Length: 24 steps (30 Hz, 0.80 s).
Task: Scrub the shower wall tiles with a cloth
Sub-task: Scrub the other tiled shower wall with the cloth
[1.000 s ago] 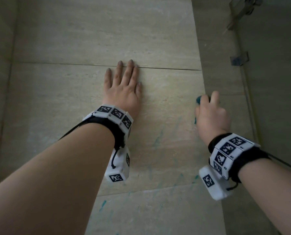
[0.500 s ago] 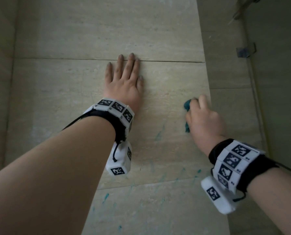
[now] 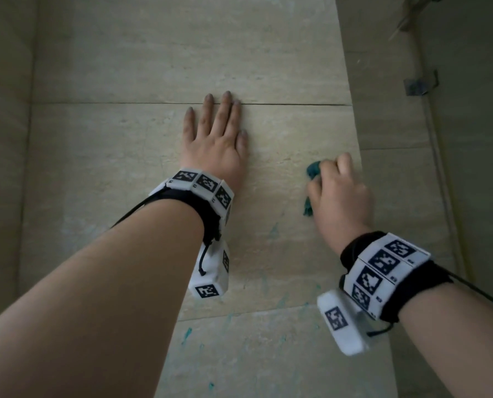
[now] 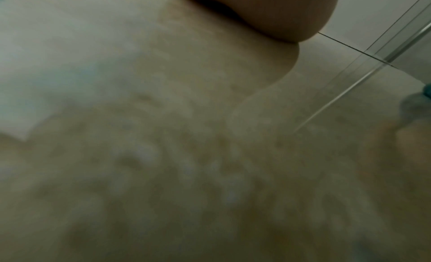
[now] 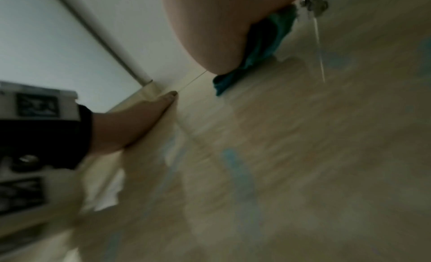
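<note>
The right hand point(image 3: 340, 196) hides most of the teal cloth point(image 3: 314, 170); both wrist views are blurred.

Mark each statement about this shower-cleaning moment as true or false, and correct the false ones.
1. The right hand grips a teal cloth against the wall tiles. True.
2. The left hand holds a spray bottle. False: it lies flat on the tiles with straight fingers, holding nothing.
3. Teal smears show on the tiles below the hands. True.
4. The cloth is bright red. False: it is teal.
5. The left hand's fingertips reach a horizontal grout line. True.
</note>
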Tool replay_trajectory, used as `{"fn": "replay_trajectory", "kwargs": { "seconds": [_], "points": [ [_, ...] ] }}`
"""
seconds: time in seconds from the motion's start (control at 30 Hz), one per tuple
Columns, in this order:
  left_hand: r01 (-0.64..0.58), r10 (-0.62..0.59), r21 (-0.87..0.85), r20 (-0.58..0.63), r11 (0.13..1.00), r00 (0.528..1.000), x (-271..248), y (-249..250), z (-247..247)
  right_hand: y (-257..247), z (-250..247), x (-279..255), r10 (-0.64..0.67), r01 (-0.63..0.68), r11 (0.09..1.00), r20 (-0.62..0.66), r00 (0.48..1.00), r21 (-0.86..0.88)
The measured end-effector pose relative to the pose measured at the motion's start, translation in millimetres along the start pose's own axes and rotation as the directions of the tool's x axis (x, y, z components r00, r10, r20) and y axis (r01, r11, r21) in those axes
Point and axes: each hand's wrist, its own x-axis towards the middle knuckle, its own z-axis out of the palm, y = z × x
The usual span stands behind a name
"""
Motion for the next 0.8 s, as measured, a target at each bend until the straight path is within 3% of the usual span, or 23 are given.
{"fn": "replay_trajectory", "kwargs": {
  "seconds": [0.07,0.1,0.17,0.23,0.27,0.3,0.4,0.43,0.47,0.53,0.6,0.77,0.8],
  "points": [
    [0.000,0.000,-0.001,-0.004,1.000,1.000,0,0,1,-13,11,-18,-0.207,0.208,0.977,-0.023,0.978,0.052],
    [-0.001,0.001,0.003,-0.004,1.000,1.000,0,0,1,-17,17,-30,-0.349,0.350,0.935,-0.032,0.937,0.061],
    [-0.001,0.001,0.007,0.003,1.000,1.000,0,-1,0,-15,25,-48,-0.590,0.591,0.805,-0.042,0.806,0.041],
    [0.004,-0.004,0.004,0.009,1.000,1.000,0,-1,-1,-5,24,-46,-0.717,0.717,0.697,-0.022,0.696,-0.013],
    [0.006,-0.006,0.002,0.013,1.000,1.000,0,-1,0,-1,20,-41,-0.736,0.735,0.676,-0.003,0.677,-0.044],
    [0.007,-0.007,0.001,0.014,1.000,1.000,0,0,-1,4,16,-33,-0.717,0.716,0.695,0.005,0.697,-0.067],
    [0.007,-0.007,-0.001,0.015,1.000,1.000,0,0,-2,11,5,-7,-0.433,0.433,0.901,-0.017,0.901,0.016],
    [0.009,-0.009,0.000,0.015,1.000,1.000,0,0,-2,10,4,-2,-0.333,0.335,0.941,-0.041,0.942,0.054],
    [0.009,-0.009,0.000,0.016,1.000,1.000,0,0,-2,7,3,-2,-0.280,0.283,0.956,-0.052,0.959,0.074],
    [0.007,-0.007,-0.002,0.011,1.000,1.000,0,0,-2,-2,8,-15,-0.335,0.337,0.937,-0.036,0.942,0.090],
    [0.008,-0.008,0.005,-0.001,1.000,1.000,0,0,-1,-11,14,-39,-0.498,0.495,0.864,0.013,0.867,0.090],
    [0.006,-0.006,0.002,0.019,1.000,1.000,-1,0,-3,5,14,-64,-0.834,0.835,0.550,0.073,0.547,0.023],
    [0.007,-0.007,0.002,0.023,1.000,1.000,-2,1,-3,9,12,-60,-0.854,0.857,0.515,0.102,0.511,0.023]
  ]
}}
